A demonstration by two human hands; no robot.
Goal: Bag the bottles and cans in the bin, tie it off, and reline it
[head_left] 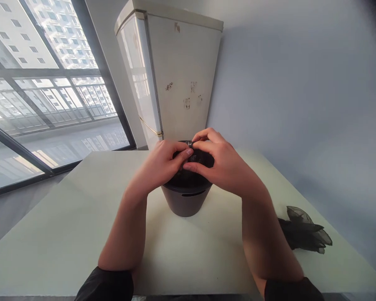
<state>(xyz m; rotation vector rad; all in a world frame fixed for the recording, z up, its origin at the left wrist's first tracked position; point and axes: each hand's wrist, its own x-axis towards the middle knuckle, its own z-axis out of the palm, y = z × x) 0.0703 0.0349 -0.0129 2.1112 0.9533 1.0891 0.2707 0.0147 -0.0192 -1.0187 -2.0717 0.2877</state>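
A dark grey-brown bin [185, 202] with a slot near its rim stands upright on the pale table. Inside its mouth is black plastic bag material [194, 158], bunched up between my hands. My left hand [169, 159] pinches this bag with thumb and fingers over the bin's left side. From the right, my right hand [214, 152] has its thumb and fingers closed on the same bunched plastic, close to the left fingertips. The bin's inside is dark, and my hands hide part of it.
Dark sheer bags [307, 232] lie crumpled on the right of the pale table [81, 217], beside my right forearm. Behind the table stands a white fridge [184, 75] with worn marks. A grey wall [301, 96] rises at the right, glazed balcony doors [50, 83] at the left.
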